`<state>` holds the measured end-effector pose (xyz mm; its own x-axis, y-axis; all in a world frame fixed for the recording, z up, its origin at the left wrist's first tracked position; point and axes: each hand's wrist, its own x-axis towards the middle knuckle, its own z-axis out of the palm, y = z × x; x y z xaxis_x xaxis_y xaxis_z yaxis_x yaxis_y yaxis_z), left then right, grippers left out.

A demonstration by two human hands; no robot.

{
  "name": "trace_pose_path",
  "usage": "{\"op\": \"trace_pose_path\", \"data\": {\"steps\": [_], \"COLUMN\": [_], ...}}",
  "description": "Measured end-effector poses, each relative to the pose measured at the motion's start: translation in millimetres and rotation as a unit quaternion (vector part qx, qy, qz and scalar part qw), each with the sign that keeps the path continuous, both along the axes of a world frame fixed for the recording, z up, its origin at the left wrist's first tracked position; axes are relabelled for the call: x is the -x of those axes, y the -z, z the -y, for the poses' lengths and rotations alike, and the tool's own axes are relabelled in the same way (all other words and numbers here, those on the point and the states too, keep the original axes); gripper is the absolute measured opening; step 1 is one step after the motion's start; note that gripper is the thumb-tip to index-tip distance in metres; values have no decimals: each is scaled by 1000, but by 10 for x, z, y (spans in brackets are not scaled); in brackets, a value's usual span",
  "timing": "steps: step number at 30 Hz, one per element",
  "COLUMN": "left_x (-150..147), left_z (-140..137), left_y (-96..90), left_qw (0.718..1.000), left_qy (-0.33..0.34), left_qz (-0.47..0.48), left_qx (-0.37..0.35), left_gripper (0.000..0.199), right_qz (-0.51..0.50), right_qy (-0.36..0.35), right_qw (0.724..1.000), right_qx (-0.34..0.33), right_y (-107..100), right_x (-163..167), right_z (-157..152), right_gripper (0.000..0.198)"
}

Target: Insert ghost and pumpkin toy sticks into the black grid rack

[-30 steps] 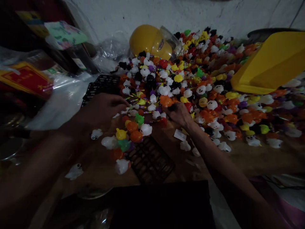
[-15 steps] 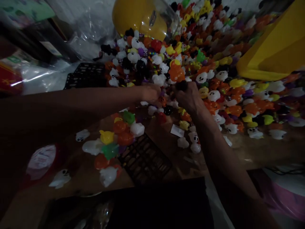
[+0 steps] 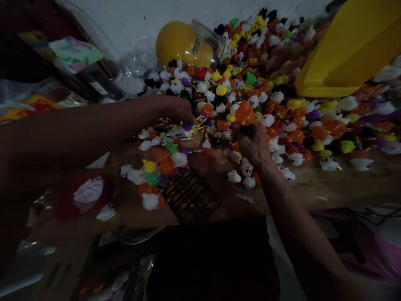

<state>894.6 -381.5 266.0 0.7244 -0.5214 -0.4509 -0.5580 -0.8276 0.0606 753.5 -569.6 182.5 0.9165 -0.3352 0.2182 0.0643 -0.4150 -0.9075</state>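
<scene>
A heap of small glossy plastic toy figures (image 3: 277, 97), orange, white, yellow, purple and black, covers the back of the brown table. My right hand (image 3: 257, 146) is closed at the heap's front edge; a black figure (image 3: 249, 130) and an orange figure (image 3: 244, 114) show at its fingers. My left hand (image 3: 183, 110) reaches in from the left, fingers curled down over a purple piece (image 3: 187, 126); its grip is dark and partly hidden. Striped bead-like strips (image 3: 202, 122) lie beside it. In front sits a mixed-colour cluster of figures (image 3: 166, 167).
A black plastic grid basket (image 3: 192, 196) lies near the table's front edge. A red round dish (image 3: 67, 202) with pale paper stands at left. Behind are a yellow-and-clear container (image 3: 178, 44) and a large yellow scoop-like bin (image 3: 332, 79) at right.
The camera view has shifted. My left hand has drawn left, away from my right hand, uncovering striped strips. The orange and black figures have moved toward me with my right hand.
</scene>
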Motion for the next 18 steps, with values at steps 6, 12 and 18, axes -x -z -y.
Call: {"op": "trace_pose_path", "data": {"steps": [6, 12, 18], "left_x": [642, 1217, 1871], "left_z": [-71, -293, -918], "left_y": [-503, -516, -415], "left_qw": [996, 977, 933], "left_qy": [11, -1, -81], "left_qz": [88, 183, 185], "left_qx": [29, 106, 298], "left_gripper": [27, 32, 28], "right_qz": [-4, 22, 85], "right_qy": [-73, -149, -192], "right_qw": [994, 986, 977], "right_qx": [-75, -78, -23], "right_y": [-205, -408, -510], "right_x": [-28, 184, 689], "right_z": [-336, -612, -820], "right_gripper": [38, 26, 9]}}
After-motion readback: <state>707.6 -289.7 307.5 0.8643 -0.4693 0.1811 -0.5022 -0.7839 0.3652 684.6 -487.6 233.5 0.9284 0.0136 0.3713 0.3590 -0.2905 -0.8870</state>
